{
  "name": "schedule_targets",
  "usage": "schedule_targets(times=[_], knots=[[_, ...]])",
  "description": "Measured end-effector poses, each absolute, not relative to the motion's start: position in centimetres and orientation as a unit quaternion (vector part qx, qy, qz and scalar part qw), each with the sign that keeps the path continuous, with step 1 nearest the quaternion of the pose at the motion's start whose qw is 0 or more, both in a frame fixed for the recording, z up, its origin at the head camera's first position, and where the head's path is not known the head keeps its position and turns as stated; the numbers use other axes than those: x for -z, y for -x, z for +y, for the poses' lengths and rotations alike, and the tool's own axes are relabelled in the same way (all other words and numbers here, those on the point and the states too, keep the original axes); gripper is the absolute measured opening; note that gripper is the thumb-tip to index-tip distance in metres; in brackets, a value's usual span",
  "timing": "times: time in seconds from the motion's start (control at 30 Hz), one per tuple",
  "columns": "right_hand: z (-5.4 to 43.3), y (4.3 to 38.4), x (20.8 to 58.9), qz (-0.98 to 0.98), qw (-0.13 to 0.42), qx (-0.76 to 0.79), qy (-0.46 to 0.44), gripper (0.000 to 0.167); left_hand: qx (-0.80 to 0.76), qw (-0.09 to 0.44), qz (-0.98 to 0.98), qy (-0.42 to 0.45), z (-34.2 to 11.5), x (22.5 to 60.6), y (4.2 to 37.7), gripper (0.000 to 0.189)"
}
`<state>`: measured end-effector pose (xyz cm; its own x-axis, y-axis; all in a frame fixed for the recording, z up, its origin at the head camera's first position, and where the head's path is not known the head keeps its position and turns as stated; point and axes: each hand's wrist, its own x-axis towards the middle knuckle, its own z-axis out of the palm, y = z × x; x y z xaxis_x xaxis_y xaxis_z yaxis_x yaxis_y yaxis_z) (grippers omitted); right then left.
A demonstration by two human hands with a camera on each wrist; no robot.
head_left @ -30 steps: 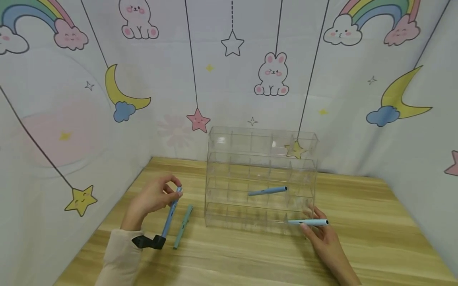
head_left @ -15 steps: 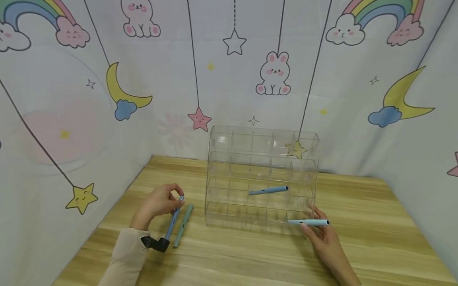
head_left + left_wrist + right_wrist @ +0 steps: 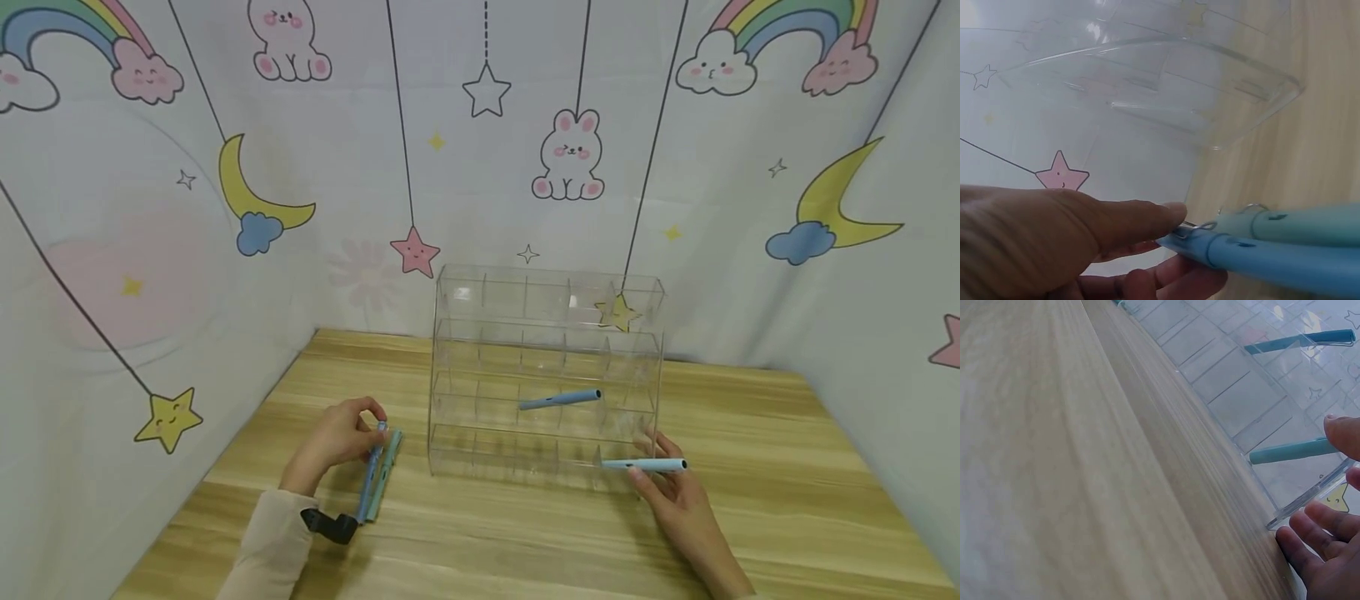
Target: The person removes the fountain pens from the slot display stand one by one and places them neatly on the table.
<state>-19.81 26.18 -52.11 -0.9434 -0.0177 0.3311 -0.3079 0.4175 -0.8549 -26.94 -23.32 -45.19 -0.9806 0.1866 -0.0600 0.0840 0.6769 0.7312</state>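
Note:
My left hand (image 3: pixel 333 437) pinches the clip end of a blue pen (image 3: pixel 1279 265) between thumb and fingers. The pen lies low over the table, right alongside a pale green pen (image 3: pixel 1313 225). My right hand (image 3: pixel 678 500) is at the lower right side of a clear acrylic rack (image 3: pixel 495 433), its thumb on one side of the side panel and its fingers on the other. A light blue pen (image 3: pixel 645 465) lies across the rack's bottom tier, the thumb right at it. Higher up, another blue pen (image 3: pixel 561 400) rests across the third tier.
The wood-grain table (image 3: pixel 480 550) extends in front of the rack. White cloth (image 3: pixel 360 167) printed with stars, moons and rabbits hangs behind and at both sides. A black wrist mount (image 3: pixel 330 525) sits on the left sleeve.
My left hand has moved down and to the right, bringing the blue pen against the green one. My right hand and the pens on the rack stay where they were.

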Motion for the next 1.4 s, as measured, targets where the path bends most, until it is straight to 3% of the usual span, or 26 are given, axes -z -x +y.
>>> schedule_targets(times=[0.27, 0.53, 1.4], knots=[[26.1, 19.9, 52.3, -0.834, 0.132, -0.527, -0.095, 0.065, -0.367, -0.008, 0.929, -0.037, -23.4, 47.1, 26.2, 0.030], [26.2, 19.7, 52.1, -0.834, 0.130, -0.527, -0.094, 0.065, -0.385, -0.092, 0.919, -0.003, -22.6, 48.8, 26.1, 0.023], [26.6, 19.7, 51.8, -0.841, 0.114, -0.523, -0.084, 0.066, -0.372, -0.111, 0.921, 0.013, -21.6, 49.9, 26.4, 0.018]])
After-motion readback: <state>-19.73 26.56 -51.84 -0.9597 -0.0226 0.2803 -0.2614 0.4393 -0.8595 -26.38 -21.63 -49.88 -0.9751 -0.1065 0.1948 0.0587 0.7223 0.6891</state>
